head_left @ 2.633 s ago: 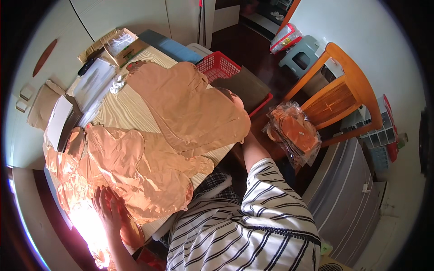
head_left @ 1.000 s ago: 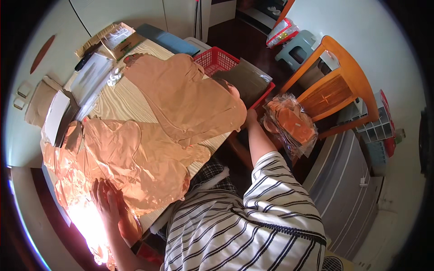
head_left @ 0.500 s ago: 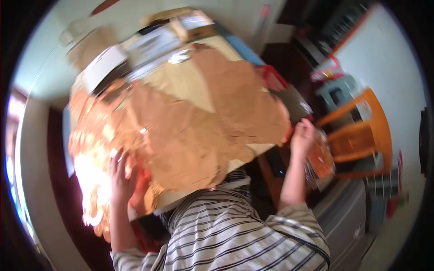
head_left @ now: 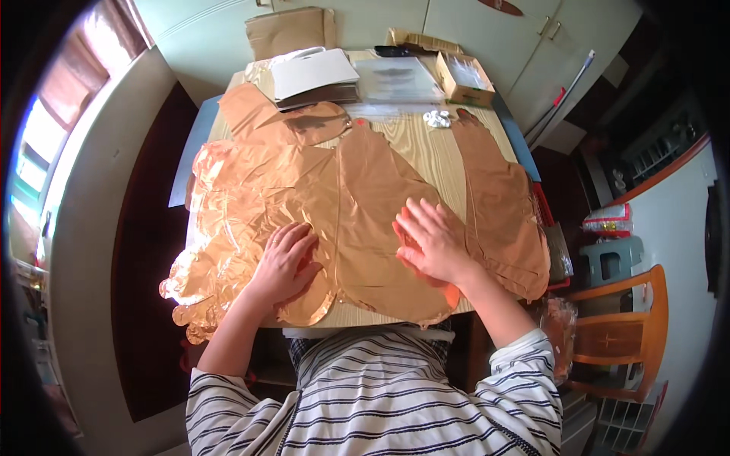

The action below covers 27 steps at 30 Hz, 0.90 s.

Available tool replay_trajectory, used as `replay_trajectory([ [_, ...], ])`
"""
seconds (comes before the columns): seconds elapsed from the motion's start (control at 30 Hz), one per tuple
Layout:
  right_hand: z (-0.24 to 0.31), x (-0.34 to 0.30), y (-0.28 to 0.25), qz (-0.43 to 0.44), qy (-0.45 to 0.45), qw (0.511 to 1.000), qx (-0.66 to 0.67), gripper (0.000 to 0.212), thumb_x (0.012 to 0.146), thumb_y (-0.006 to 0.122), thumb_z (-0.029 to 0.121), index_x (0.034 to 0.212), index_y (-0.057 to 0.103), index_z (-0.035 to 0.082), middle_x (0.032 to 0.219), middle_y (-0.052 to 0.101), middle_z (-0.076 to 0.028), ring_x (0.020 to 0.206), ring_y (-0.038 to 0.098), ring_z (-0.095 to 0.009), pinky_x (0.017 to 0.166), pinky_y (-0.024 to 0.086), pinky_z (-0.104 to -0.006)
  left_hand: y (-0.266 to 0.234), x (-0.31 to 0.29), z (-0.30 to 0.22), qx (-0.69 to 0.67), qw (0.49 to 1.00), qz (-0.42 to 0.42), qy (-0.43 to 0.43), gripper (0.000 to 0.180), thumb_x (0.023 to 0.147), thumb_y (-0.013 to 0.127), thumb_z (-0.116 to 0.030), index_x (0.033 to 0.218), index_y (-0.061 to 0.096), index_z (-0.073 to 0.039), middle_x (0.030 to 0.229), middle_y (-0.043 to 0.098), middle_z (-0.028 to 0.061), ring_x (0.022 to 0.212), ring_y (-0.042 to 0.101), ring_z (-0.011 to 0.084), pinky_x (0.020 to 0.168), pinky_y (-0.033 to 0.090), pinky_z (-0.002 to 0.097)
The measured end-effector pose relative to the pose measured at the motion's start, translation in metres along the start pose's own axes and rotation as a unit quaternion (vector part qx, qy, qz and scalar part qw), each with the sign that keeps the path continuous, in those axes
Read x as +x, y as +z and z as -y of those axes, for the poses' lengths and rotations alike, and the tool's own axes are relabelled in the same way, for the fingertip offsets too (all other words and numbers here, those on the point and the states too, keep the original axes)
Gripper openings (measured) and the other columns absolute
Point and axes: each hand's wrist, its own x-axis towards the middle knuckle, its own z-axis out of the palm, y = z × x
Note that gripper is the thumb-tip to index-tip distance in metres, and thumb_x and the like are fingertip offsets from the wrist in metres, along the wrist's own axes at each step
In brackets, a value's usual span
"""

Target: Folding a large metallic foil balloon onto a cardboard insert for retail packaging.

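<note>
The right hand (head_left: 433,243), palm down with its fingers loosely spread and no grip showing, rests on the right side of a copper-coloured foil sheet (head_left: 374,205) at the centre of the frame, whose long axis runs from the upper middle down to the table's near edge. The left hand (head_left: 285,262), open with fingers lightly bent, lies on crumpled foil (head_left: 247,190) just beyond the sheet's left side. A second smooth sheet (head_left: 502,205), also lengthwise, lies right of centre on the wood-grain table (head_left: 417,148), nearer the right hand.
</note>
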Motion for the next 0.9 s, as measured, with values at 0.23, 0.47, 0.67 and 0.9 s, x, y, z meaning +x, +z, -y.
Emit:
replay_trajectory([
  [0.23, -0.004, -0.005, 0.012, 0.039, -0.004, 0.998, 0.05, 0.063, 0.093, 0.067, 0.043, 0.147, 0.052, 0.014, 0.16, 0.037, -0.017, 0.148, 0.029, -0.041, 0.12, 0.022, -0.059, -0.005, 0.001, 0.0, -0.009, 1.0, 0.002, 0.008, 0.058, 0.083, 0.075, -0.026, 0.133, 0.058, -0.003, 0.137, 0.055, 0.0201, 0.13, 0.05, 0.042, 0.11, 0.04, 0.0511],
  [0.47, -0.008, -0.001, 0.003, 0.008, 0.012, 0.998, 0.063, 0.057, 0.091, 0.07, 0.038, 0.141, 0.058, 0.012, 0.154, 0.045, -0.017, 0.141, 0.04, -0.041, 0.117, 0.028, -0.0582, -0.025, 0.038, 0.036, -0.039, 0.997, -0.017, -0.064, 0.044, 0.086, 0.075, -0.028, 0.123, 0.063, -0.007, 0.131, 0.06, 0.0136, 0.123, 0.056, 0.0334, 0.101, 0.045, 0.0473],
  [0.67, -0.027, 0.085, -0.017, -0.051, -0.012, 0.987, 0.151, 0.026, 0.093, 0.067, 0.02, 0.113, 0.072, 0.004, 0.124, 0.068, -0.016, 0.118, 0.06, -0.036, 0.107, 0.044, -0.0482, -0.027, 0.099, 0.183, 0.094, 0.975, -0.097, -0.174, 0.049, 0.089, 0.071, -0.032, 0.131, 0.061, -0.009, 0.14, 0.055, 0.0167, 0.132, 0.049, 0.0365, 0.109, 0.039, 0.0485],
  [0.9, -0.039, 0.274, 0.058, -0.05, -0.041, 0.981, 0.183, 0.034, 0.089, 0.07, 0.026, 0.114, 0.069, 0.003, 0.119, 0.069, -0.018, 0.111, 0.065, -0.036, 0.098, 0.051, -0.0413, 0.005, 0.074, 0.192, 0.115, 0.971, -0.095, -0.186, 0.055, 0.092, 0.064, -0.039, 0.137, 0.056, -0.008, 0.147, 0.049, 0.0215, 0.142, 0.038, 0.0424, 0.119, 0.028, 0.0514],
])
